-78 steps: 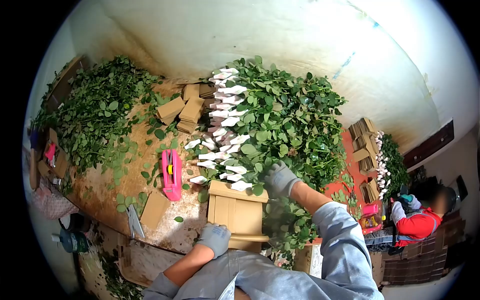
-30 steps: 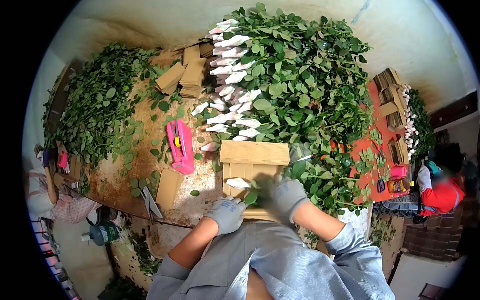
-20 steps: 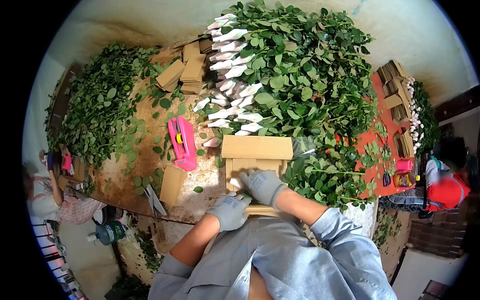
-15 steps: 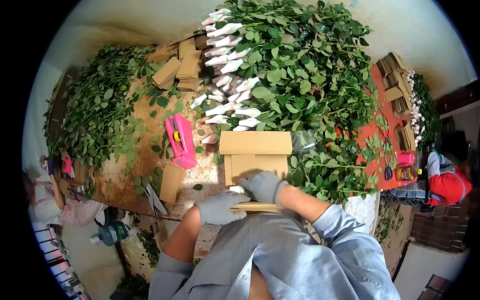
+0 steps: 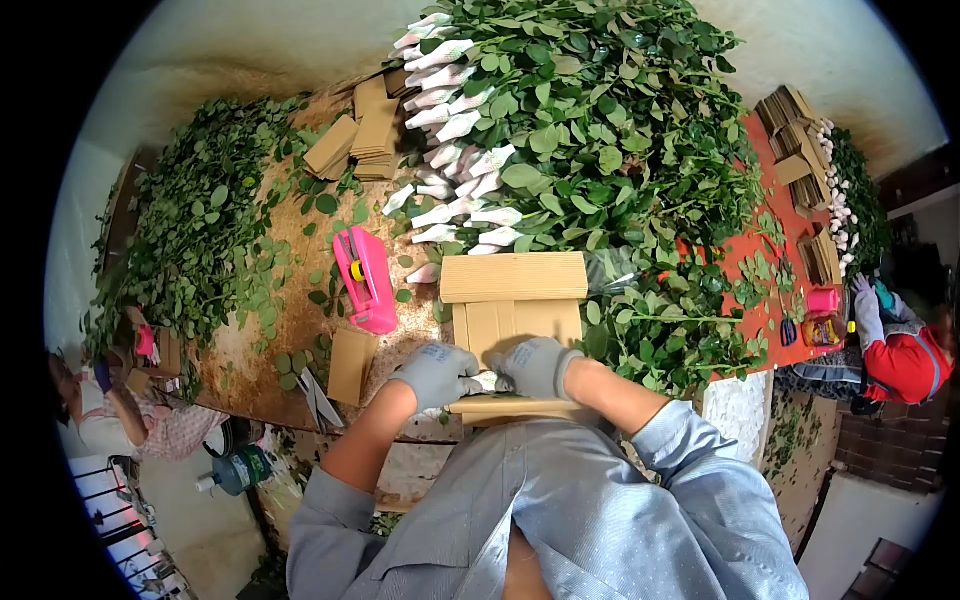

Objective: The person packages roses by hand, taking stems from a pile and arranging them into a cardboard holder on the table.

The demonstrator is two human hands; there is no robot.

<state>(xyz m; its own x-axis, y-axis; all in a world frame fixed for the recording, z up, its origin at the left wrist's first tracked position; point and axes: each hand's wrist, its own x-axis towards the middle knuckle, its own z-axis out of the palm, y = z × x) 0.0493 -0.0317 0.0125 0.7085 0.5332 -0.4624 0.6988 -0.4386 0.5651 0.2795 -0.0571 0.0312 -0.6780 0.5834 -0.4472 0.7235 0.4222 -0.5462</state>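
Note:
My left hand [image 5: 437,376], in a grey glove, has its fingers closed at the left side of a small white-wrapped bud [image 5: 487,381]. From the right, my right hand [image 5: 536,368], gloved the same, closes on the bud too, so both sets of fingertips nearly meet. Under them lies an open cardboard piece [image 5: 512,318], with a folded ribbed flap [image 5: 513,277] at its far end and another edge near my body. Beyond it, several white-wrapped buds [image 5: 437,234] line the left side of a large pile of leafy stems [image 5: 600,150].
A pink tape dispenser [image 5: 366,281], scissors [image 5: 318,399] and a cardboard sheet [image 5: 352,365] lie to the left. Cardboard stacks [image 5: 376,140] sit farther back. More foliage [image 5: 200,220] covers the far left. A person in red [image 5: 905,368] works at right; another person [image 5: 125,420] is at left.
The bud has come onto the cardboard, and my right hand has moved from the stems to it. My left hand has shifted inward to meet the bud. The view has tilted.

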